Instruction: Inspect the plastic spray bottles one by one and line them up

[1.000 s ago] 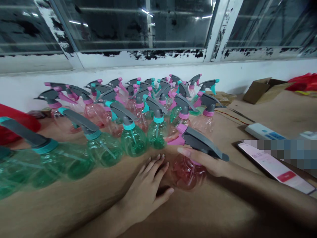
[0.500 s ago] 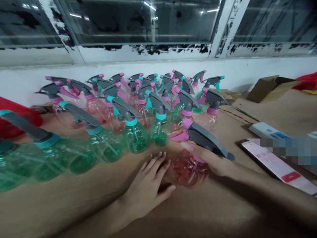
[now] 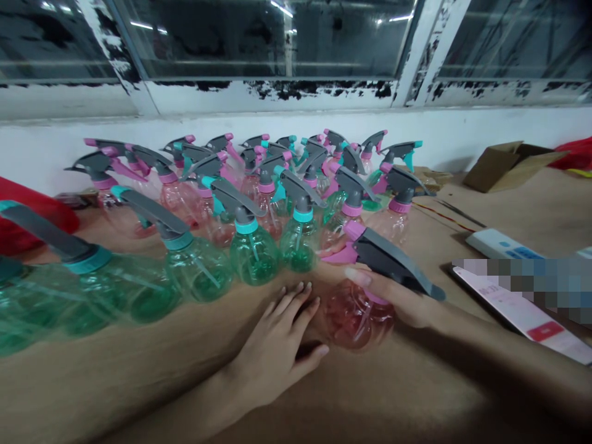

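My right hand [image 3: 402,296] is wrapped round the neck of a pink spray bottle [image 3: 354,317]. This bottle stands upright on the brown table [image 3: 342,394], its pink nozzle pointing away to the left and its grey lever towards the right. Part of its collar is hidden by my thumb and fingers. My left hand [image 3: 282,339] lies flat on the table just left of the pink bottle, fingers spread, holding nothing. Beyond my left fingertips stand a green spray bottle [image 3: 300,246] and another green spray bottle [image 3: 254,256], both with turquoise collars.
More green spray bottles [image 3: 198,271] line the left side. Several pink spray bottles [image 3: 178,200] crowd towards the wall. At the right lie a phone [image 3: 509,308] and a white device [image 3: 490,242]. An open cardboard box [image 3: 499,169] stands behind them. Red material [image 3: 37,216] sits far left.
The pink spray bottle and my right hand on it have shifted very slightly to the right. My left hand has stayed in place on the table.
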Demonstrator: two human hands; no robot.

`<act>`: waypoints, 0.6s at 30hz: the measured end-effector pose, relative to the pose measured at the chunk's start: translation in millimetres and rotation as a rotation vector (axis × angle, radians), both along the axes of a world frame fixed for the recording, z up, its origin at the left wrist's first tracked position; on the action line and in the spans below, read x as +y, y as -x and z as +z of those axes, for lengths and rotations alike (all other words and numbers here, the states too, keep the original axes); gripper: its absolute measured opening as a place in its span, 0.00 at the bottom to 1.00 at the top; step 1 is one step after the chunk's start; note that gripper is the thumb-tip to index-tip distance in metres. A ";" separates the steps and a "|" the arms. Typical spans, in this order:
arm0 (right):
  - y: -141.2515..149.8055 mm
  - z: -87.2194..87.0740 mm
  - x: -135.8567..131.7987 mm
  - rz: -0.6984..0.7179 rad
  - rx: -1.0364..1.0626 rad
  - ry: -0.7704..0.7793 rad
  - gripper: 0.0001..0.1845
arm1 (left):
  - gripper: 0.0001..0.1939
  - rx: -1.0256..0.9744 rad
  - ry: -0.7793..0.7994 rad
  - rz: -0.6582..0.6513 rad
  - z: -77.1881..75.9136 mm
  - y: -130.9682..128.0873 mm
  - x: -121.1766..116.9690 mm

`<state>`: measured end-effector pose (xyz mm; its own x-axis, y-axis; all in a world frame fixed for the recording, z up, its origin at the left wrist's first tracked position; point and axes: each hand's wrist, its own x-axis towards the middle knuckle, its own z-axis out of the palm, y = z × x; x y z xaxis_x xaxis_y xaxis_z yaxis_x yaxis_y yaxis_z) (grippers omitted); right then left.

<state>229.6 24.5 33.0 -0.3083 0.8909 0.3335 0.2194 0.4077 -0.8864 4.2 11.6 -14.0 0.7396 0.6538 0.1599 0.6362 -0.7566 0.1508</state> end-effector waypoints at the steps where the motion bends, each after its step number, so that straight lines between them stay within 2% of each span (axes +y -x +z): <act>1: -0.5 0.3 -0.2 -0.013 0.002 0.015 0.12 | 0.30 0.003 0.000 0.003 0.2 0.0 -0.2; 6: -0.1 11.1 -1.2 -0.114 0.003 -0.036 0.13 | 0.31 0.011 -0.020 -0.003 0.6 -0.9 0.1; 9: 2.3 17.0 -1.6 -0.083 -0.007 -0.048 0.12 | 0.31 0.013 -0.018 -0.007 1.1 -1.3 0.7; 14: 5.1 11.3 -3.0 -0.085 0.039 0.013 0.09 | 0.31 0.007 -0.027 -0.008 0.2 -1.0 1.2; 18: 6.7 8.8 -4.0 -0.110 0.057 -0.005 0.09 | 0.30 0.012 -0.034 -0.006 -0.9 -0.1 0.9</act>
<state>222.8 20.4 41.8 -0.1893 0.9167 0.3519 0.2122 0.3881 -0.8969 4.3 12.6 -14.9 0.7456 0.6436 0.1730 0.6333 -0.7650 0.1170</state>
